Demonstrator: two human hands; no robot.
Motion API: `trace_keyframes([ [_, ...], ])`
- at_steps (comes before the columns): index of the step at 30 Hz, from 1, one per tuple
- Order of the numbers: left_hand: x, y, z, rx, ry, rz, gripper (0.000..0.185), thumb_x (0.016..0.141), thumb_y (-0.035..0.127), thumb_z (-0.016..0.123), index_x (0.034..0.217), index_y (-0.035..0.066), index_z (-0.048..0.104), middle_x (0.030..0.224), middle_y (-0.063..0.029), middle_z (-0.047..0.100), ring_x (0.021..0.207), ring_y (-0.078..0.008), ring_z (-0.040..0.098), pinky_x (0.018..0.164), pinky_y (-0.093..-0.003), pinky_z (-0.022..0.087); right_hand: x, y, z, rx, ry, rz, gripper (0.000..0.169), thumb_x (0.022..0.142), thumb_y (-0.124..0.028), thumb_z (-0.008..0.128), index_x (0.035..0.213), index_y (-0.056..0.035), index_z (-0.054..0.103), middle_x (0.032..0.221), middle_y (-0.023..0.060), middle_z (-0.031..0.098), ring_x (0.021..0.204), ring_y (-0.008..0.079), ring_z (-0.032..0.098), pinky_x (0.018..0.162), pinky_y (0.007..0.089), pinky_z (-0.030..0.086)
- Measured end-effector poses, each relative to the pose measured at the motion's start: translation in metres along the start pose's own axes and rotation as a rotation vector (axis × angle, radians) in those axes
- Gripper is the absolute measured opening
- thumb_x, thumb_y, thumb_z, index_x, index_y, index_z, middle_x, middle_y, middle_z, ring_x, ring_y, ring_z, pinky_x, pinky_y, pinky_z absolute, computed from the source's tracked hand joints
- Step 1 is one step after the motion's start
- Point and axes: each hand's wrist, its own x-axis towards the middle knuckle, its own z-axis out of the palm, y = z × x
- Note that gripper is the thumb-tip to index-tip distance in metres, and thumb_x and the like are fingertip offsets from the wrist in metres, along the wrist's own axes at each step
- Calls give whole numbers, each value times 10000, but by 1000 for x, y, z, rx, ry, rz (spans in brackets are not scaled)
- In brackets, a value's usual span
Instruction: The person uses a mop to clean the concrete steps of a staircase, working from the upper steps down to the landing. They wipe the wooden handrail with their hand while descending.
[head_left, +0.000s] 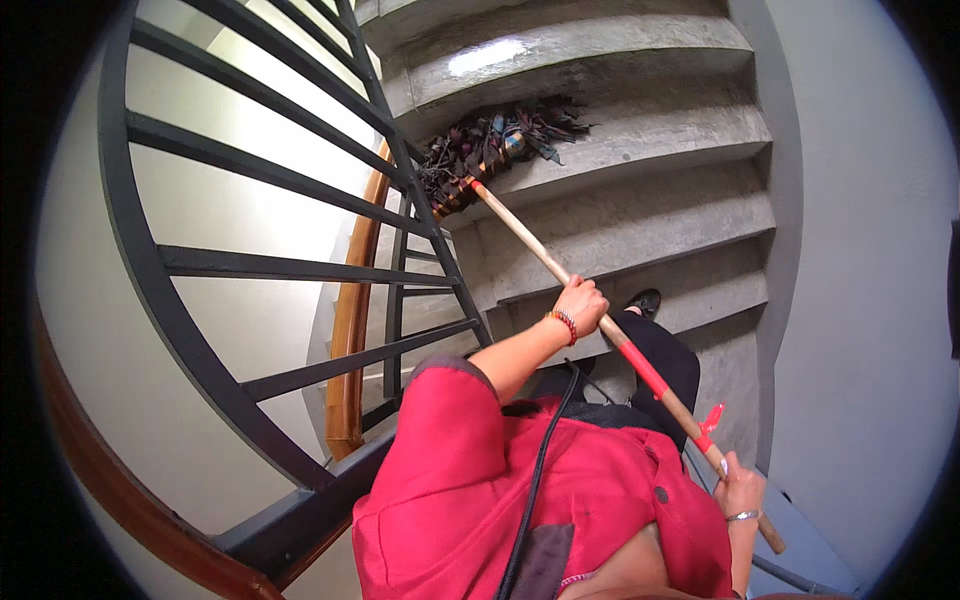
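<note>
A wooden mop handle wrapped in places with red tape (641, 369) runs slantwise across my front. My left hand (581, 306), with beaded bracelets at the wrist, is closed around its middle. Near the handle's lower-right end, my right hand (739, 486) grips the wood, a silver-coloured bracelet on that wrist. The mop head of dark cloth strips (499, 150) lies on a concrete stair step (645, 146), its left end against the railing. Striped binding shows along the head where the handle meets it.
Dark metal railing bars (300, 268) rise at the left, beside a wooden handrail (352, 322). Curved concrete steps (637, 232) continue above and below the mop head. A grey wall (855, 225) bounds the right side. My shoe (646, 301) rests on a step.
</note>
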Motion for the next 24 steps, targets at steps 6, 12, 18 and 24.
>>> trace_keyframes([
  [6,-11,-12,32,-18,196,19,45,655,185,621,625,168,591,662,5,575,786,-187,559,778,-375,410,1,-19,12,-18,-112,82,172,728,-85,602,840,-116,475,588,156,577,587,394,595,516,508,444],
  [12,-8,-45,21,1,161,28,86,696,205,603,616,181,620,660,1,601,762,-182,573,764,-376,402,21,-47,7,29,46,38,171,726,-70,588,853,-110,479,596,170,572,610,400,590,532,520,441],
  [18,-18,33,29,-82,205,126,63,669,172,604,610,162,584,645,4,559,752,-183,548,747,-350,388,-50,2,26,54,-150,150,189,714,-68,601,858,-115,489,594,173,573,598,407,587,537,525,444],
  [24,14,-1,18,-139,177,38,75,664,217,626,638,164,581,668,-5,571,793,-191,545,746,-362,363,6,2,-13,-130,103,155,207,683,-38,630,830,-104,501,591,147,576,595,391,594,542,502,447],
])
